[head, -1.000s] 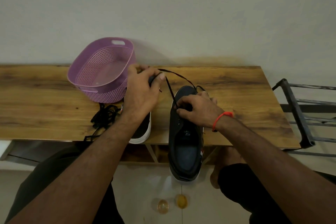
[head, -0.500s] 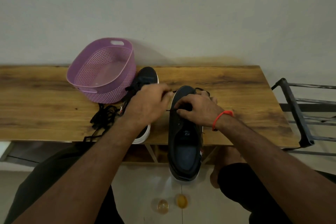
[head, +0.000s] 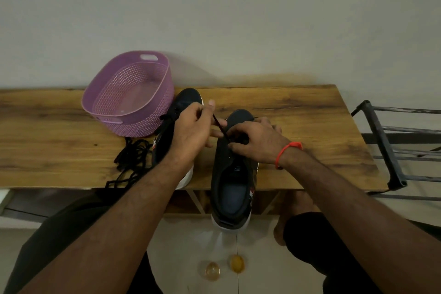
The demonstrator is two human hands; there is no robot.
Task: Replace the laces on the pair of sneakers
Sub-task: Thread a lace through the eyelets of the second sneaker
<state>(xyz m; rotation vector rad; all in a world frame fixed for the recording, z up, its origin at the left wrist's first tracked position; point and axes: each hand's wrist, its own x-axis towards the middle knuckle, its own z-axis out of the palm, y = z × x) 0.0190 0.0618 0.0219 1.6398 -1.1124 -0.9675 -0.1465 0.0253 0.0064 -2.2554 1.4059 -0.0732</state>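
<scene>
Black flat lace (head: 218, 125) pinched by left hand (head: 193, 130) fingers, right hand (head: 256, 141) fingers pinching mesh sneaker (head: 232, 169).

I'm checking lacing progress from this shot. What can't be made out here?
Head view only:
- Eyelets of the right sneaker: covered by the right hand and too dark.
- Lace tip: hidden in the left hand.
- Left sneaker: mostly behind the left forearm.
- Loose laces: tangled, count unclear.

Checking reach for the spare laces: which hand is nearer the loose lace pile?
Left. The left hand is just right of the pile, over the other sneaker; the right hand is farther right.
</scene>
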